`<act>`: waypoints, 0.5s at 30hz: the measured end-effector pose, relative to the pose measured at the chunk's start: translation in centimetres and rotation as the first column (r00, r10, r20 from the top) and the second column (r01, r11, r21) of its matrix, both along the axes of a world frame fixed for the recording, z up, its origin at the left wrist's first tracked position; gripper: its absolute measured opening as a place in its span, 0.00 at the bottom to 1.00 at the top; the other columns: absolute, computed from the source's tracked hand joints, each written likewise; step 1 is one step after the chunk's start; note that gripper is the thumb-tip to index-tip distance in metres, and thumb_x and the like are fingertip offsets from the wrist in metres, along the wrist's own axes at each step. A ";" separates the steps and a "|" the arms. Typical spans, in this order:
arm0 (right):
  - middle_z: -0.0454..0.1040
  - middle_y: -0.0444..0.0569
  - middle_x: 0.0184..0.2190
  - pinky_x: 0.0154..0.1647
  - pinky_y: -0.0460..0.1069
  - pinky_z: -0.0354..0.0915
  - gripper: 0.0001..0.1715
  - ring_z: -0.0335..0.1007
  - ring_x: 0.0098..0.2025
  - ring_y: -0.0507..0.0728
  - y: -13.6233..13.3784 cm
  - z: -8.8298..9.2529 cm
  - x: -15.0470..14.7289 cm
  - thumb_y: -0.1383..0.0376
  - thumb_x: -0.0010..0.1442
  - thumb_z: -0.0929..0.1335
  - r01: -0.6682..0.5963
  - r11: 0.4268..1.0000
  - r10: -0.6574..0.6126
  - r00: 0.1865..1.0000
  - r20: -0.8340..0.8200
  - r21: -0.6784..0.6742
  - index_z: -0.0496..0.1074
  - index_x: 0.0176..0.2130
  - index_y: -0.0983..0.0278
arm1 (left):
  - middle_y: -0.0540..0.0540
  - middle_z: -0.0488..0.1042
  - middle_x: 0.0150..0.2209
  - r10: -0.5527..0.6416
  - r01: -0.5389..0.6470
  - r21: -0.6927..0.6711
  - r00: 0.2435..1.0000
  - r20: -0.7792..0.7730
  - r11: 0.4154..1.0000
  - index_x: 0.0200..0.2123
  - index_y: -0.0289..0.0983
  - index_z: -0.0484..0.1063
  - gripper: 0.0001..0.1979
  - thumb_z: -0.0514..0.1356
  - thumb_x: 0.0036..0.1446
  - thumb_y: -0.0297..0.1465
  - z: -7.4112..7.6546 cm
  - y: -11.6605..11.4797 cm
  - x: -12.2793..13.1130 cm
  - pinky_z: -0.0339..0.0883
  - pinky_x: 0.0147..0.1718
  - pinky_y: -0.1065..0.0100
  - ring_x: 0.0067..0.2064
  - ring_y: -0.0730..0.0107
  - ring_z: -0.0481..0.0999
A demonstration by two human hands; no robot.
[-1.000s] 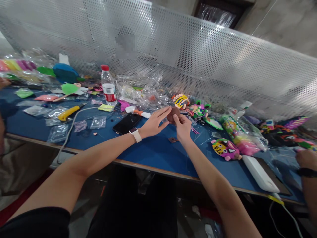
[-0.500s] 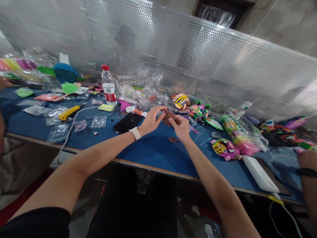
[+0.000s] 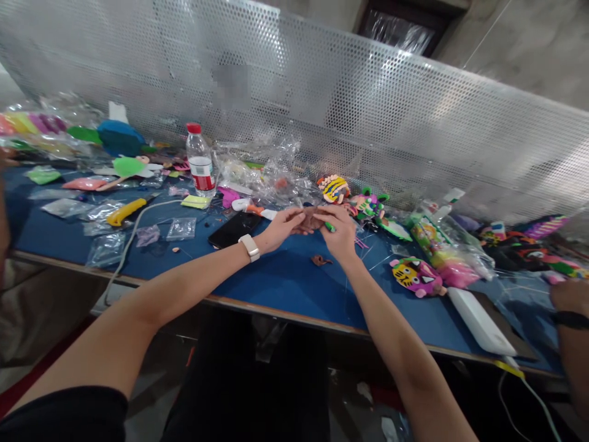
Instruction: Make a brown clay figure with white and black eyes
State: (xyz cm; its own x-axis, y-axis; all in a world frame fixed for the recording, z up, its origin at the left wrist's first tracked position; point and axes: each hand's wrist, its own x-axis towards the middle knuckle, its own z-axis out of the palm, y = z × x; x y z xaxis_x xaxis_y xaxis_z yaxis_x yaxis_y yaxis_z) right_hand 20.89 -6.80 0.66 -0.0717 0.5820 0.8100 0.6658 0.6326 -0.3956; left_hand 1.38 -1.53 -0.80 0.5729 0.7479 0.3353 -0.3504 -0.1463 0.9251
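A flattened piece of brown modelling clay (image 3: 311, 216) is held above the blue table between my two hands. My left hand (image 3: 286, 227) is closed on its left edge, the fingers partly hidden behind it. My right hand (image 3: 339, 231) has its fingers bent over the clay's right side. A small bright green thing (image 3: 329, 227) shows at the right fingers; what it belongs to is hidden. Below the hands, a thin brown clay scrap (image 3: 321, 260) lies on the table. Left of my left hand is a black phone (image 3: 234, 229).
A water bottle (image 3: 200, 162), yellow utility knife (image 3: 126, 212) and plastic bags (image 3: 105, 248) are on the left. Colourful clay figures (image 3: 334, 189), a tiger-like clay face (image 3: 418, 277) and a white power bank (image 3: 481, 322) stand right. Perforated metal panel (image 3: 294, 92) behind. Another person's hand (image 3: 570, 298) is far right.
My right hand has moved up over the brown clay, covering more of it. My left fingers have closed in on its edge. The green thing has come into sight at the right fingers.
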 end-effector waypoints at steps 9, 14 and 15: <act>0.83 0.54 0.48 0.53 0.60 0.77 0.20 0.81 0.50 0.63 1.4 -1.2 0.1 0.51 0.66 0.70 -0.110 0.968 -0.008 0.885 -0.465 -0.226 0.79 0.51 0.59 | 0.41 0.82 0.40 0.277 -0.256 0.191 0.957 -0.089 0.948 0.43 0.34 0.77 0.14 0.67 0.63 0.39 -0.3 1.1 -0.4 0.76 0.41 0.62 0.39 0.66 0.80; 0.84 0.48 0.32 0.38 0.56 0.77 0.29 0.80 0.32 0.60 1.7 -1.8 -0.7 0.43 0.53 0.78 -0.280 0.895 0.025 0.809 -0.587 -0.348 0.79 0.44 0.60 | 0.41 0.82 0.39 0.266 -0.243 0.177 0.957 -0.117 0.954 0.43 0.35 0.78 0.16 0.67 0.62 0.43 -0.2 0.6 -0.5 0.75 0.40 0.63 0.39 0.66 0.79; 0.83 0.47 0.30 0.36 0.56 0.77 0.29 0.79 0.30 0.59 1.6 -1.8 -0.9 0.43 0.53 0.78 -0.285 0.894 0.032 0.812 -0.583 -0.347 0.78 0.43 0.60 | 0.41 0.81 0.39 0.254 -0.234 0.161 0.960 -0.116 0.959 0.43 0.35 0.78 0.17 0.67 0.62 0.44 -0.2 0.6 -0.5 0.75 0.39 0.63 0.38 0.66 0.79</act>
